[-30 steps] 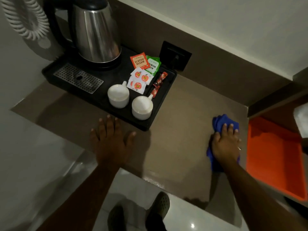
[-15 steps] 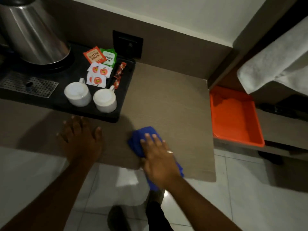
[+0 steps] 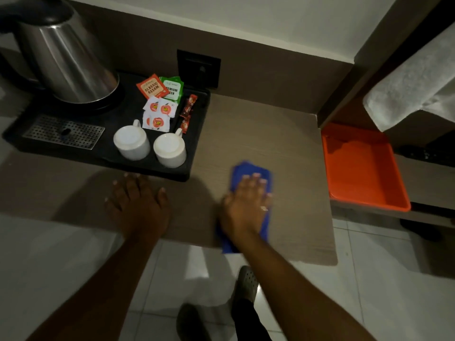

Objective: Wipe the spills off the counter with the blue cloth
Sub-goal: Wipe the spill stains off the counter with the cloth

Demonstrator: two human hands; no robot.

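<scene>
The blue cloth (image 3: 248, 172) lies folded on the brown counter (image 3: 270, 134), near its front edge, with one end hanging over the edge. My right hand (image 3: 246, 205) presses flat on top of the cloth, fingers spread and pointing away from me. My left hand (image 3: 138, 205) rests flat on the counter with fingers apart, just in front of the black tray (image 3: 194, 153), holding nothing. I cannot make out any spill on the dim counter surface.
The black tray holds a steel kettle (image 3: 66, 60), two upturned white cups (image 3: 131, 142), and tea and sugar sachets (image 3: 160, 99). An orange tray (image 3: 362, 168) sits on a lower shelf at right, under a white towel (image 3: 413, 87). A wall socket (image 3: 198, 67) is behind.
My right hand has slid the blue cloth across the counter, from the right edge towards the middle, then slightly back right and farther from me. My left hand stays planted near the tray.
</scene>
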